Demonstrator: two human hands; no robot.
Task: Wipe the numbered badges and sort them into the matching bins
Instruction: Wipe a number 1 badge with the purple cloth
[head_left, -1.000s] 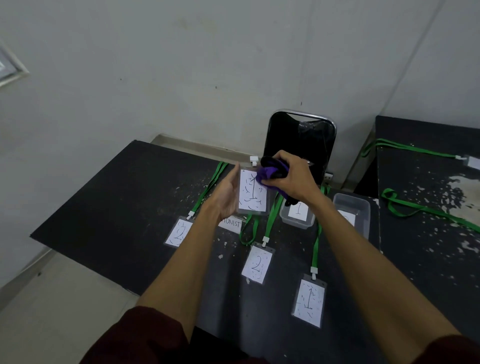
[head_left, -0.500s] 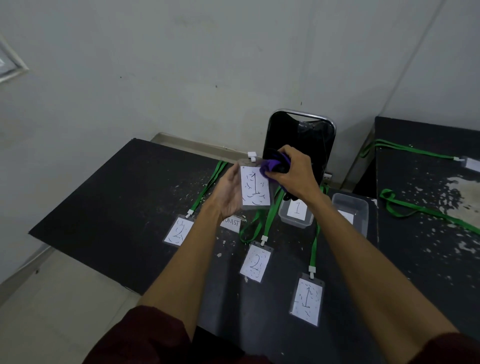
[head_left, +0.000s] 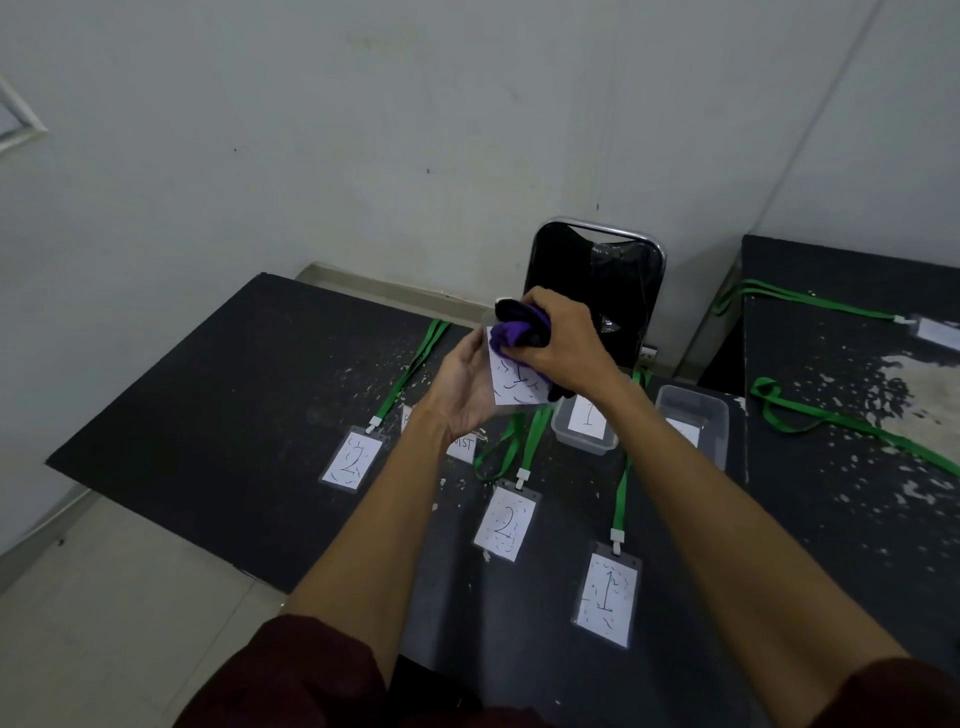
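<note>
Obs.: the left hand (head_left: 462, 395) is holding a clear-sleeved badge with a scribbled white card (head_left: 514, 389) up above the speckled black table (head_left: 208, 415). The thumb is lying along the card's left edge and the fingers are hidden behind it. The right hand (head_left: 566, 345) is gripping a bunched purple-and-black cloth (head_left: 511, 330), fingers curled round it, and pressing it on the held badge's upper part.

Three badges are lying flat on the table, each on a green lanyard:
- left badge marked 2 (head_left: 350, 461)
- middle badge marked 2 (head_left: 505, 522)
- badge marked 1 (head_left: 608, 592), nearest the person

Two bins are sitting at the table's far right. The clear plastic bin labelled 1 (head_left: 560, 428) is just below the right wrist. Beside it is a second clear bin (head_left: 696, 410), and the right forearm is partly covering its label, so it is unreadable.
</note>
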